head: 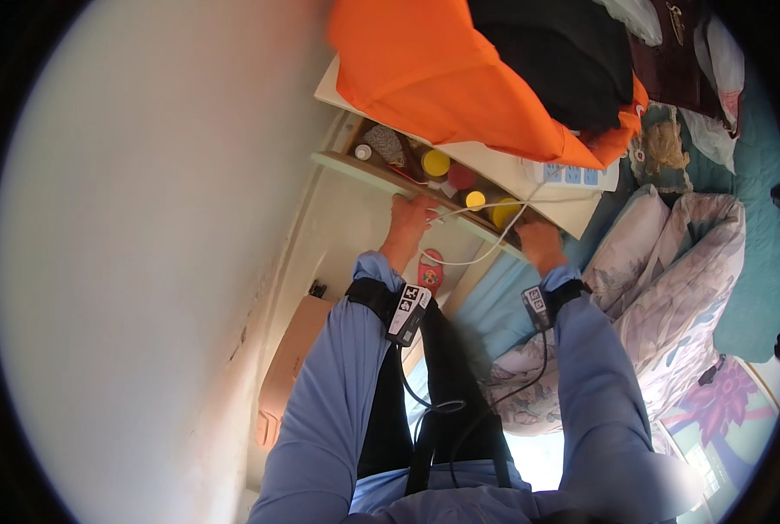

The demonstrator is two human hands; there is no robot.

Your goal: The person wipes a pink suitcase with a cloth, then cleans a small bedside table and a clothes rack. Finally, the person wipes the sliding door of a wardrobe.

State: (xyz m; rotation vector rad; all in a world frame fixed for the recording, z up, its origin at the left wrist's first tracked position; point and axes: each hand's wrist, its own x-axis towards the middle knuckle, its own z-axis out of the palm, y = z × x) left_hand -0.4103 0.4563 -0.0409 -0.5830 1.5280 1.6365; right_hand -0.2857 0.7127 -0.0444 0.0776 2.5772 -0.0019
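Observation:
A drawer [357,164] stands pulled out from a cream cabinet [570,213]. My left hand [407,219] is at its front panel, fingers curled over the top edge. A white cable [471,263] loops from close by those fingers across the drawer, and whether they also hold it is unclear. At the drawer's right end is my right hand [540,241], its fingertips hidden inside or behind the edge. Between the hands lie yellow-lidded containers [436,163], a red round lid [461,176] and a smaller yellow lid [475,200]. Further left are a white-capped bottle [363,152] and a grey patterned item [386,145].
Orange fabric [429,72] with black cloth [560,59] covers much of the cabinet top, beside a white power strip [570,173]. A wall [147,229] rises on the left. A floral quilt [678,281] lies at right. On the floor are a pink slipper [431,270] and cardboard [295,354].

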